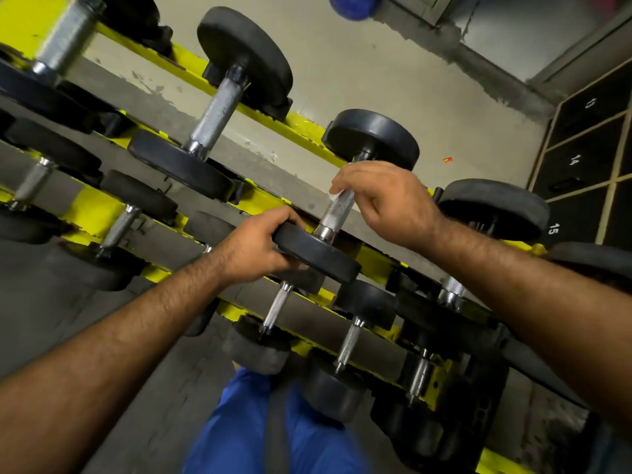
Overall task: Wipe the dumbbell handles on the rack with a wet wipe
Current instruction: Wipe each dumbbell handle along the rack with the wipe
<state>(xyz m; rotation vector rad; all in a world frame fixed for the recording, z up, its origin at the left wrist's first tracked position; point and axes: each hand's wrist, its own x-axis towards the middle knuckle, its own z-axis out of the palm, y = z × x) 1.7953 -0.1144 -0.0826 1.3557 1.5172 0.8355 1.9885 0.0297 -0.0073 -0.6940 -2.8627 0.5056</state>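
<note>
Head cam looks down on a yellow dumbbell rack (270, 200) w/ stepped tiers, round black-headed dumbbells laid across the rails. Top tier: four dumbbells in sight; the far-left one (65, 32) is blurred and cut off by the frame edge, next a big one (219, 107), then the worked dumbbell (342, 213), then one at right (492, 210) whose handle is hidden behind the right forearm. Lower tiers hold smaller dumbbells, approx six knurled handles showing, some heads blurred or cropped so exact count can't be fixed. At right a bank of dark lockers (581, 155) numbered 13, 14, 15. Small red-orange scrap (447, 159) on the grey floor behind the rack. Blue object (352, 5) at the top edge, too cropped to name. Blue trousers (270, 429) at the bottom.

Left hand (256, 251) grips the rim of the near head of the worked dumbbell, fingers curled over the top edge, thumb below. Right hand (386, 200) wraps the upper end of that knurled chrome handle (337, 213), fingers closed around it; a bit of white wet wipe (335, 195) pokes out under the fingertips, pressed to the metal. Lower half of the handle bare. Far head of the dumbbell sits just beyond the right hand's knuckles.
</note>
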